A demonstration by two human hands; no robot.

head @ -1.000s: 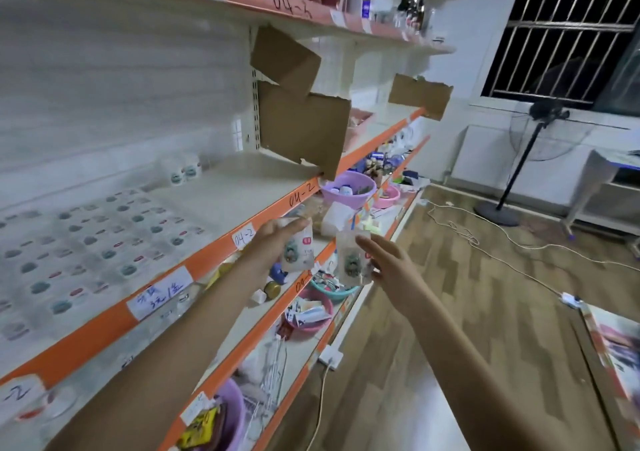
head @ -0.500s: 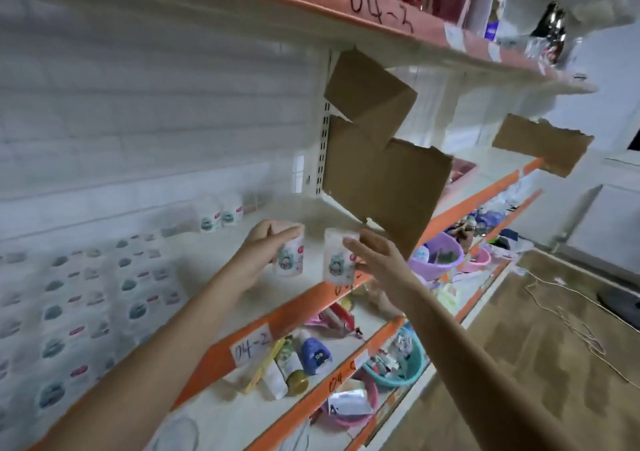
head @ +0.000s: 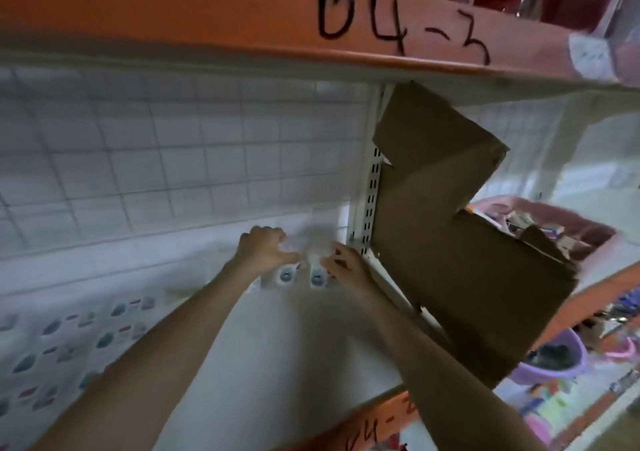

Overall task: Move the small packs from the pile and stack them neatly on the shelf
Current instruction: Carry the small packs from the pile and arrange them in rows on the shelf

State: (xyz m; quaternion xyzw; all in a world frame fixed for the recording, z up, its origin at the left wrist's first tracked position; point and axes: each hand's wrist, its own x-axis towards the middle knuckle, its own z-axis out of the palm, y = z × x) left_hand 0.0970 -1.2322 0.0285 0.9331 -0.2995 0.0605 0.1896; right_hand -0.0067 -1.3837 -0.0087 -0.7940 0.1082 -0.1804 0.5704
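Far left on the shelf (head: 284, 340), rows of small packs (head: 104, 329) already lie flat side by side, their blue and red markings facing up; blur hides finer detail. Moving right, the left hand (head: 265, 250) reaches to the back of the shelf near the tiled wall (head: 156, 160), its fingers (head: 277, 239) curled down over the top of one pack (head: 285, 275), which stands with its blue mark facing the camera. Just beside it, the right hand (head: 346, 263) does the same with a second pack (head: 317, 277), thumb and fingers pinched on its upper edge. The two packs stand close together, touching or nearly so, at the shelf's back right corner beside the slotted upright (head: 370, 208). Whether their bottoms already rest on the shelf cannot be told through the blur. Judging by their look, these packs are light, soft pouches with slick film skins: they would give under a squeeze and topple easily if stood on end, so a light pinch at the top seam or across the flat faces suits them best, and laying them flat should stack more steadily. Further right hangs a piece of torn cardboard (head: 460, 243), and past it a pink basket (head: 568, 229) of oddments.
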